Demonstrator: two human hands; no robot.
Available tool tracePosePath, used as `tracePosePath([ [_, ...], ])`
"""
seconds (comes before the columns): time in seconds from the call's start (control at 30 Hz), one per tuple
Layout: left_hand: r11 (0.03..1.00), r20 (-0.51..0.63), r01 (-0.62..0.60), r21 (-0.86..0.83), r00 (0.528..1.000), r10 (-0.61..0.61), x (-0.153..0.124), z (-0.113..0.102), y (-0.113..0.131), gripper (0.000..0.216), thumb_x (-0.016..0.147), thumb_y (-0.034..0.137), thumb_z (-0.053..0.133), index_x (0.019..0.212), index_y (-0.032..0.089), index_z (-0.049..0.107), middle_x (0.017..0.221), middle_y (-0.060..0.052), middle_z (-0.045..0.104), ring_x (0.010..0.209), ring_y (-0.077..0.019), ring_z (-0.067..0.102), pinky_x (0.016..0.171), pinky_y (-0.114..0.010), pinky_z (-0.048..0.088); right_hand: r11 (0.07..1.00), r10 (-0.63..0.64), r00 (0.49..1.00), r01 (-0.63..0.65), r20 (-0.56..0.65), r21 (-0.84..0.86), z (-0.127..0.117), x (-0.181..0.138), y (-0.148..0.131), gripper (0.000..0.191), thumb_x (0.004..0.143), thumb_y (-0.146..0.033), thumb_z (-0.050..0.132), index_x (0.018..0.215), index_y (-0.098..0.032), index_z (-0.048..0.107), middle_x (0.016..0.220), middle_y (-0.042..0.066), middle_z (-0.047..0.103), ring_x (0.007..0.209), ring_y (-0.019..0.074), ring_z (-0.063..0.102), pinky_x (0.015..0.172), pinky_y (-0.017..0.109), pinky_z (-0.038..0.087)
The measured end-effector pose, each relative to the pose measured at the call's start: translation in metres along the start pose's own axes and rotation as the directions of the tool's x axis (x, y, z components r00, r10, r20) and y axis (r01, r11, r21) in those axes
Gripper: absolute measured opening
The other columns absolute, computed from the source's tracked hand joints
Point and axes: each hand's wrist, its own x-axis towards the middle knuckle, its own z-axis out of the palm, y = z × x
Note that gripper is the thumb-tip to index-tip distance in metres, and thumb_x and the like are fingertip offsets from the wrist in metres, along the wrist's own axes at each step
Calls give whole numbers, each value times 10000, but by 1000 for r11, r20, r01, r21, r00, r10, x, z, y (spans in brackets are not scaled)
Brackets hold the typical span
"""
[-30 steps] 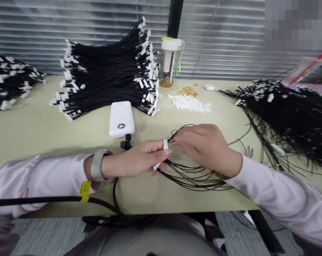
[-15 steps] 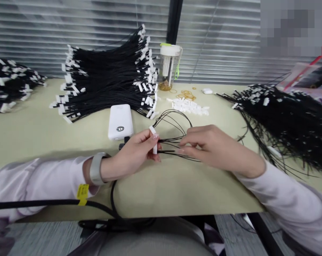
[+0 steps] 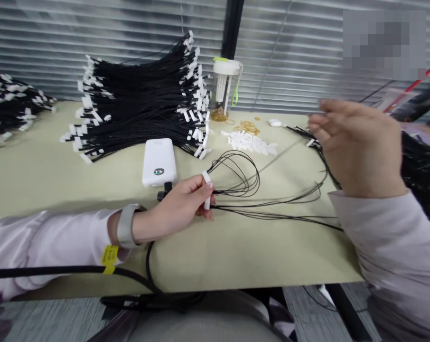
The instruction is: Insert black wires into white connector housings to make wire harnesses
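Observation:
Between the thumb and fingers of my left hand [image 3: 182, 195] is a narrow white plastic connector [image 3: 207, 177]. Thin black wires [image 3: 243, 194] come out of its right side; some curve round in a loop, others stretch along the table to the right. My right hand [image 3: 360, 142] is raised above the right part of the table, fingers pinched together and blurred. A faint dark strand, which looks like one of the wires, slants up from the connector toward those fingers; its end is hidden by the hand.
Bundles of black wires with white connectors [image 3: 140, 95] lie behind and at far left. Another dark wire pile [image 3: 419, 166] is at right. A white power bank [image 3: 159, 159], loose white connectors [image 3: 248, 141], rubber bands [image 3: 247, 127], a bottle [image 3: 225, 88] and a black cable [image 3: 58, 270] are nearby.
My right hand has moved from beside the connector up and to the right, with a strand stretching toward it. My left hand keeps the connector in nearly the same place.

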Motion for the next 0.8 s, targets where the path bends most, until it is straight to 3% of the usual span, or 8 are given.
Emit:
tracePosePath([
  [0.1,993,50,13,119,999,-19,-4,3,3,226,828,370,444,740,162,455,694,35,493,558,-53,485,571,-225,487,994,44,999,-42,-25,99,3,-5,-4,227,819,-148,439,996,-165,580,854,93,654,472,35,483,475,249,355],
  [0.13,988,58,8,155,998,-17,-5,4,4,225,829,368,441,739,162,455,697,33,491,563,-52,482,568,-217,484,997,43,999,-45,30,66,7,-11,-6,266,836,-174,430,1085,-196,521,757,53,651,392,18,415,433,238,323],
  [0.2,979,65,-6,205,998,-8,-8,5,5,220,832,361,434,742,162,456,700,32,487,571,-52,479,553,-201,476,999,35,966,-31,255,-23,15,-26,-11,321,852,-234,434,1172,-231,412,599,-18,604,333,30,371,385,217,286],
  [0.3,973,73,-19,230,997,2,-8,6,5,215,838,356,421,755,160,455,692,34,483,566,-48,472,537,-186,466,974,-29,827,149,562,-168,29,-51,-16,133,827,-266,484,933,-194,517,601,-20,587,437,67,477,420,207,344],
  [0.4,971,88,-40,237,996,19,-8,6,5,213,839,350,416,756,157,452,680,36,479,558,-46,470,527,-179,462,879,-118,717,397,687,-264,40,-66,-19,114,793,-217,522,701,-165,563,620,-19,559,542,68,483,511,205,367],
  [0.5,964,112,-70,257,993,42,-8,6,5,211,841,339,410,745,156,451,671,39,473,553,-45,464,516,-171,459,831,-141,636,492,759,-258,46,-72,-19,117,790,-174,513,691,-155,574,588,-35,509,543,54,437,544,195,346],
  [0.6,955,126,-83,283,991,49,-8,6,6,210,840,332,408,736,155,449,669,37,477,553,-47,469,506,-167,452,833,-128,615,492,778,-253,49,-73,-17,118,801,-167,498,711,-148,573,611,-33,518,559,49,435,560,186,340],
  [0.8,944,146,-104,313,987,60,-9,6,4,200,842,319,401,731,157,443,658,36,470,549,-52,469,494,-173,451,857,-130,627,461,768,-232,51,-77,-16,119,806,-158,490,717,-145,568,628,-40,538,576,38,448,580,163,346],
])
